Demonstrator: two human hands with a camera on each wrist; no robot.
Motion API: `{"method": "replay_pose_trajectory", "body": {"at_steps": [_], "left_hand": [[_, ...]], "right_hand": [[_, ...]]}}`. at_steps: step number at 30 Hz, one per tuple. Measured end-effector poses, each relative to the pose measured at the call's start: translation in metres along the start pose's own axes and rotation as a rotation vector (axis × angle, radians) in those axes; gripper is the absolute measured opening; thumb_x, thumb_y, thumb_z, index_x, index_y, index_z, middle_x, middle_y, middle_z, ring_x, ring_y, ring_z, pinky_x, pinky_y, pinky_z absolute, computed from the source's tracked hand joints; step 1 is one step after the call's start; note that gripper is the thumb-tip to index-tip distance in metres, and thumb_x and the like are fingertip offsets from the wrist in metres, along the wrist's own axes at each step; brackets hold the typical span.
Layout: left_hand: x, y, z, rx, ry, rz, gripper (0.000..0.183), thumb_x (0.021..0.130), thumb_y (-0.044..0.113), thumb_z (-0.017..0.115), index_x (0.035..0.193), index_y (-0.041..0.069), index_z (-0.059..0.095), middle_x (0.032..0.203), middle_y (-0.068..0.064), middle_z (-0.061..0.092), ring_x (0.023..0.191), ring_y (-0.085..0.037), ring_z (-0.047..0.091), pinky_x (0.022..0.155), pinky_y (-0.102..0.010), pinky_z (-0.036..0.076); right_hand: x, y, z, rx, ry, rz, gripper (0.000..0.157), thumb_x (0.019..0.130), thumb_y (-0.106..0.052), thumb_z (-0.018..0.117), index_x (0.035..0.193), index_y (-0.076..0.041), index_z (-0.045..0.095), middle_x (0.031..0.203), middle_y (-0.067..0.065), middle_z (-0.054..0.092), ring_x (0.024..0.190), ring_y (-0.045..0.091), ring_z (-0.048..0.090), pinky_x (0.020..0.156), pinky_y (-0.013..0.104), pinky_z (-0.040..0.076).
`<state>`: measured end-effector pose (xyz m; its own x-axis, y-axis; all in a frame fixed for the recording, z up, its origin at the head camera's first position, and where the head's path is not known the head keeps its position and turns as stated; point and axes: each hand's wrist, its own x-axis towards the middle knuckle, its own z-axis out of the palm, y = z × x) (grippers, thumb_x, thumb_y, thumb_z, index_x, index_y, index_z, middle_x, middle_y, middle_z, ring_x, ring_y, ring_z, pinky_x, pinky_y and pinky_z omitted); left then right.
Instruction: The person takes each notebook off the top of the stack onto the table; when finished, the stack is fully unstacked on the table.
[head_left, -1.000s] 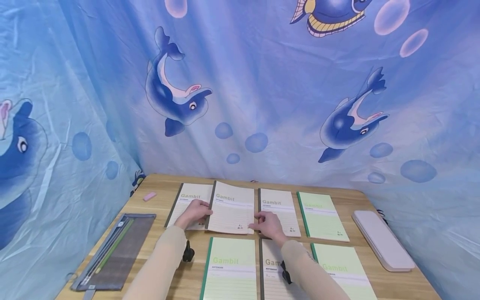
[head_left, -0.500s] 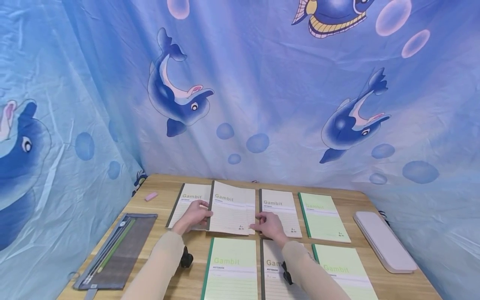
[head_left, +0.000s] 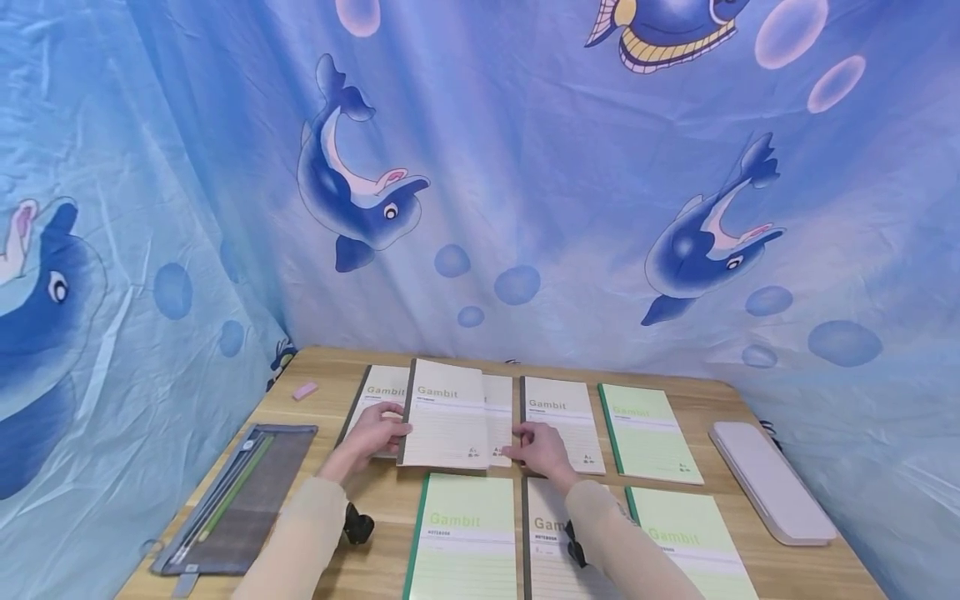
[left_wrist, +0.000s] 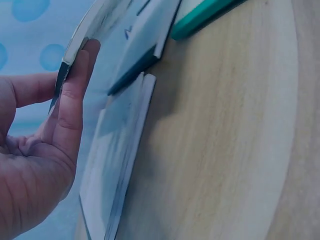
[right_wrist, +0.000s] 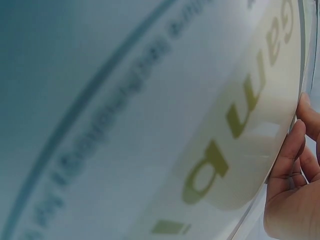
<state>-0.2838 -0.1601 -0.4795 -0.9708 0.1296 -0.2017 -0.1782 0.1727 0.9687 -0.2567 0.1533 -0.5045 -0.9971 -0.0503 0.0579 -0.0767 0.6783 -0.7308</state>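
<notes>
In the head view my left hand [head_left: 372,435] pinches the dark spine of a cream notebook [head_left: 447,421], raised a little off the things below. The left wrist view shows its thin dark edge between thumb and fingers [left_wrist: 74,95]. This notebook partly covers another cream notebook [head_left: 381,390] on its left and a second cream one [head_left: 500,404] on its right. My right hand [head_left: 543,450] holds the lower right corner of that second one. Curled fingers [right_wrist: 286,160] show in the right wrist view beside a cover edge; the large cover there is blurred.
More cream and green notebooks lie on the wooden table, including a green one [head_left: 648,433] at back right and a green one [head_left: 467,525] in front. A grey zip pouch [head_left: 262,508] and pink eraser [head_left: 305,391] lie left, a pale case [head_left: 772,483] right.
My left hand has slid the top notebook leftward, so more of the notebook under its right side shows. The right hand has stayed nearly in place.
</notes>
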Motion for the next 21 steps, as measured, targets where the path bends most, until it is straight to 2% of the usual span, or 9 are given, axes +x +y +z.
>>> {"method": "replay_pose_trajectory", "body": {"at_steps": [5,12,17,21], "left_hand": [[-0.017,0.002,-0.012,0.016,-0.001,-0.001,0.035,0.090,0.002,0.067,0.120,-0.003,0.050,0.082,-0.008,0.068,0.065,-0.015,0.062,0.058,-0.027,0.053],[-0.051,0.005,-0.033,0.082,0.007,0.007,0.035,0.091,0.005,0.067,0.120,-0.002,0.049,0.087,-0.008,0.068,0.069,-0.020,0.061,0.062,-0.031,0.051],[-0.071,0.004,-0.044,0.141,0.001,0.023,0.042,0.091,0.008,0.069,0.126,-0.004,0.047,0.092,-0.011,0.068,0.076,-0.022,0.062,0.066,-0.034,0.052],[-0.089,-0.001,-0.055,0.137,-0.019,0.008,0.047,0.091,0.006,0.068,0.129,-0.008,0.044,0.094,-0.010,0.070,0.075,-0.021,0.063,0.063,-0.033,0.052]], "right_hand": [[0.000,0.001,0.001,0.000,-0.017,-0.007,0.045,0.082,-0.022,0.083,0.118,0.001,0.069,0.067,-0.003,0.054,0.057,0.011,0.047,0.053,0.024,0.039],[0.001,0.000,0.002,-0.003,-0.014,-0.008,0.045,0.082,-0.022,0.083,0.118,0.001,0.069,0.067,-0.003,0.053,0.056,0.011,0.047,0.053,0.024,0.040],[0.001,0.002,0.001,-0.011,-0.010,0.020,0.045,0.082,-0.023,0.083,0.119,-0.001,0.069,0.069,-0.002,0.054,0.057,0.012,0.048,0.051,0.025,0.040],[0.002,0.003,-0.001,-0.003,-0.013,0.008,0.046,0.083,-0.022,0.083,0.120,0.000,0.068,0.069,-0.002,0.054,0.056,0.012,0.047,0.051,0.025,0.040]]}}
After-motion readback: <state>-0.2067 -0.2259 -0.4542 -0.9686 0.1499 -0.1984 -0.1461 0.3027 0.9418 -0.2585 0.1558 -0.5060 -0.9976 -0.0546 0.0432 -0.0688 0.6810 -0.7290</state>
